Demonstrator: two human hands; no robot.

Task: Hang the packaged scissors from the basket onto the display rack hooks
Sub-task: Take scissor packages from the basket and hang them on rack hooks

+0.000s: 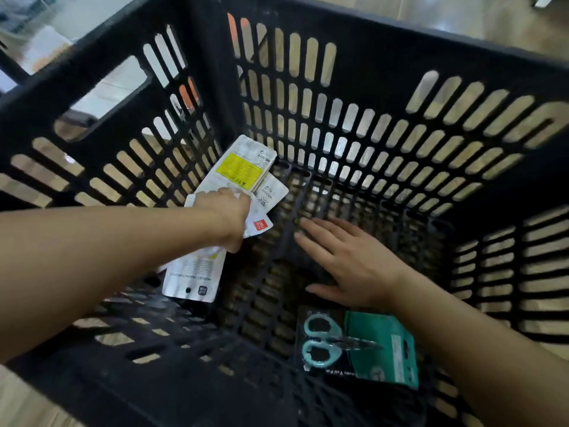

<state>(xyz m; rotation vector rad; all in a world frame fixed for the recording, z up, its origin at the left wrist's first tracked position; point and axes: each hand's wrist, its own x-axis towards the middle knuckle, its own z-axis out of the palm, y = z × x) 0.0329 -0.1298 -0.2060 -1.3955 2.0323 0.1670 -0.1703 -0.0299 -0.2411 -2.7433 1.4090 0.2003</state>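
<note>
Head view: my left hand (226,215) grips a fan of white scissor packs (243,167) inside the black basket (400,57); right hand (348,263) flat, fingers straight, holding nothing. A teal scissors pack (354,346) lies on the basket floor just beside it. No rack in sight, so hanging remains, I judge

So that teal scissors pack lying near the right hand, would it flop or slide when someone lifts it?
The teal scissors pack looks like flat card backing, so it probably stays fairly stiff. The scissors sit at one end, so it may tip that way if pinched at the other. Lying flat on the basket floor, its edge may be awkward to get under.
</note>
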